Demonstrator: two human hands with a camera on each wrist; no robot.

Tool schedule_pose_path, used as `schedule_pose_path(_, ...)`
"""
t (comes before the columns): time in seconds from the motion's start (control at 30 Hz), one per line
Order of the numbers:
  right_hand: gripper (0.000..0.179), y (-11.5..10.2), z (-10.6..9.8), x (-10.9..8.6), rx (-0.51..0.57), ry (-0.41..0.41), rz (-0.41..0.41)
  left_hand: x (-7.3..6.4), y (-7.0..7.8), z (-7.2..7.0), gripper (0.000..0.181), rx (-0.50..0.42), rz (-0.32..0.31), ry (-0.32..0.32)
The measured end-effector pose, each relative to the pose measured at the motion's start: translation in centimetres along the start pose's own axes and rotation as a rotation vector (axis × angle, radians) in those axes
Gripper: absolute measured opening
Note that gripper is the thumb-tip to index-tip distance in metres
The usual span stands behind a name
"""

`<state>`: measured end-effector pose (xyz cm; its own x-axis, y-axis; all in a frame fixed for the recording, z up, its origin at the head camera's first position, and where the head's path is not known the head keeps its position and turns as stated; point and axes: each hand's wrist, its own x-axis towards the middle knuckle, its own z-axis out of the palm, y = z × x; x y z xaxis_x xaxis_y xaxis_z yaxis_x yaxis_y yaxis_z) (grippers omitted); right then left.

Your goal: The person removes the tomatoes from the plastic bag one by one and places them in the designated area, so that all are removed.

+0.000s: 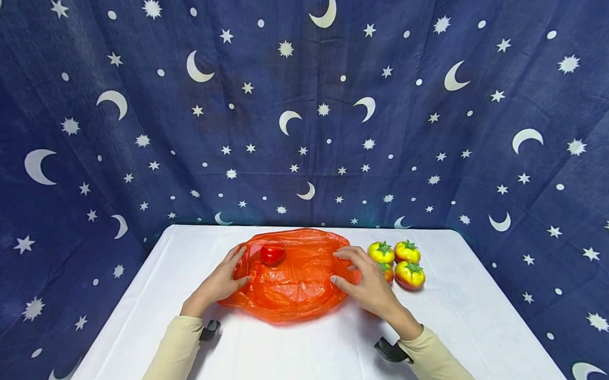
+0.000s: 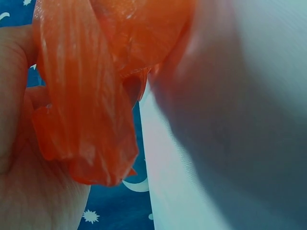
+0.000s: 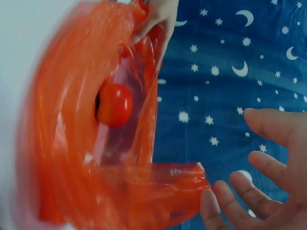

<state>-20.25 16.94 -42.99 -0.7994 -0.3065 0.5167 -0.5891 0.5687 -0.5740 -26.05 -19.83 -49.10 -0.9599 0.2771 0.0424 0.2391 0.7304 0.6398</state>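
Note:
An orange-red plastic bag (image 1: 301, 279) lies spread on the table, its mouth held apart. Through the opening a single red tomato (image 3: 115, 105) shows inside the bag. At the bag's left edge, my left hand (image 1: 223, 276) grips the film between thumb and fingers; in the left wrist view a crumpled bag handle (image 2: 86, 105) hangs in front of the palm. On the other side, my right hand (image 1: 374, 284) has its fingers spread, and in the right wrist view the fingertips are at the tip of the other handle (image 3: 187, 179). Whether they press it is unclear.
Several yellow-and-red tomatoes (image 1: 409, 276) with green leafy tops sit close together just right of the bag, beside my right hand. A white cloth covers the table (image 1: 481, 330). Behind it hangs a dark blue curtain (image 1: 305, 156) with moons and stars.

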Motion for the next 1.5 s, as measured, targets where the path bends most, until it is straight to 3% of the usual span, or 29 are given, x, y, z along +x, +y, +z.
schedule_pose_path(0.2,0.043,-1.7,1.7,0.6,0.073,-0.040,0.017,0.0,-0.1,0.0,0.086,0.006,0.012,0.004)
schedule_pose_path(0.5,0.043,-3.2,4.2,1.7,0.102,-0.096,0.002,0.0,0.0,0.1,0.086,0.014,-0.006,0.006)
schedule_pose_path(0.83,0.051,-1.4,7.3,3.0,0.065,-0.318,0.101,0.0,0.0,0.0,0.087,0.012,-0.007,0.002)
schedule_pose_path(1.17,0.052,-0.1,9.5,5.3,0.039,-0.348,0.251,0.0,0.2,-0.2,0.087,0.016,-0.018,0.003)
schedule_pose_path(1.5,0.054,0.9,10.8,7.5,0.065,-0.370,0.304,-0.1,0.1,0.0,0.087,0.007,-0.018,0.001)
